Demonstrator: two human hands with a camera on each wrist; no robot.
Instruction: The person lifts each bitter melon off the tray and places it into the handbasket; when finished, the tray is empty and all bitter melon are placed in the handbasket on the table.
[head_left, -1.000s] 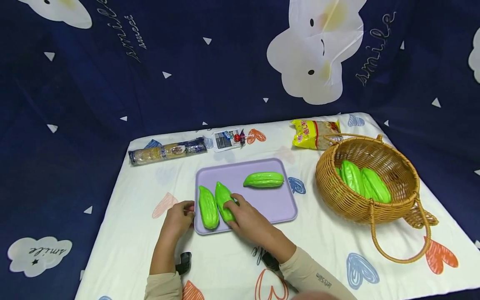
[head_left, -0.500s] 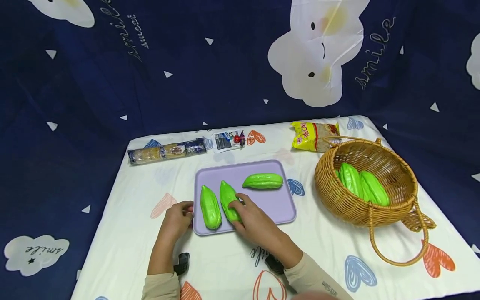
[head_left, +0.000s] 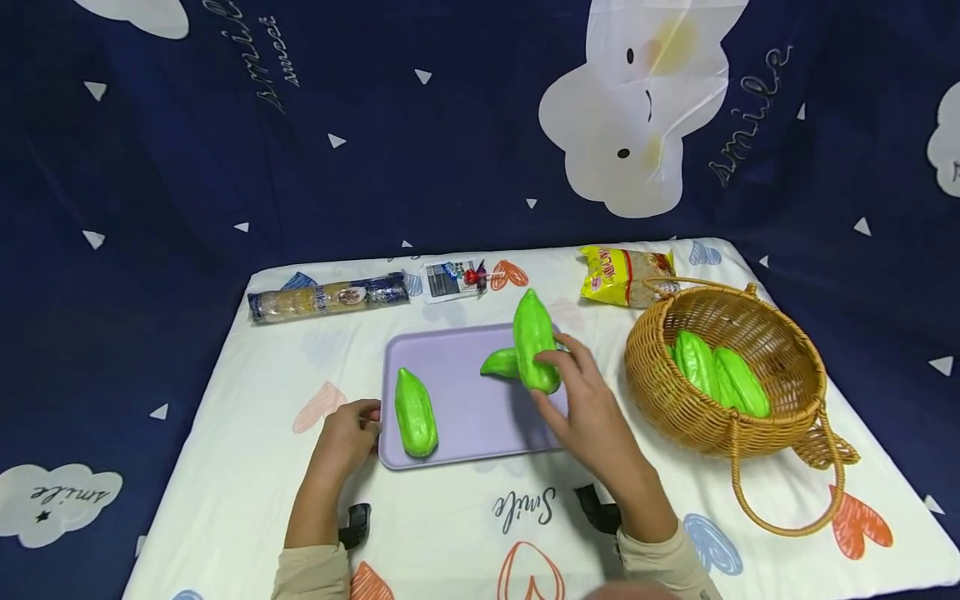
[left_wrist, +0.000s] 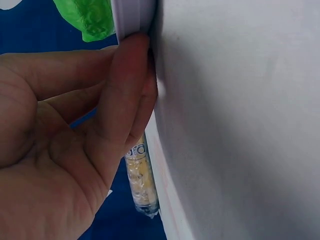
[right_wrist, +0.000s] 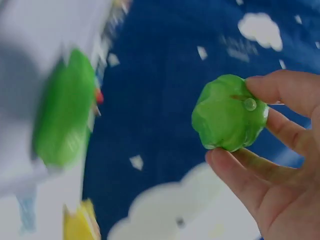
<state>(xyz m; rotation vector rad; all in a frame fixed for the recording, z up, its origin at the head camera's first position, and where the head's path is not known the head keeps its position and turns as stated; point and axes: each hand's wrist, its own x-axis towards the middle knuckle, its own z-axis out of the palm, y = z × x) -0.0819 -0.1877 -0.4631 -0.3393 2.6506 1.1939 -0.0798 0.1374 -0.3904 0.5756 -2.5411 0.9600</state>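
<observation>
My right hand (head_left: 596, 408) holds a bright green ribbed gourd (head_left: 531, 329) up over the right part of the lilac tray (head_left: 472, 417). In the right wrist view, thumb and fingertips grip that gourd around its lobed end. Behind it lies another green gourd (head_left: 498, 363) on the tray, partly covered in the head view. A third green gourd (head_left: 415, 417) rests at the tray's left side, pointing away from me. My left hand (head_left: 347, 437) pinches the tray's left edge; the left wrist view has its fingertips (left_wrist: 131, 50) right at the rim.
Right of the tray stands a round wicker basket (head_left: 675, 408) with several green gourds (head_left: 720, 375) inside, its handle hanging forward. Along the back lie a long clear-and-blue food packet (head_left: 330, 298), a flat white packet (head_left: 446, 281), a red lollipop (head_left: 471, 277) and a yellow bag (head_left: 611, 275).
My right hand has lifted the middle gourd from the tray and carried it right and away, over the gourd at the back right. The left hand stays at the tray's edge.
</observation>
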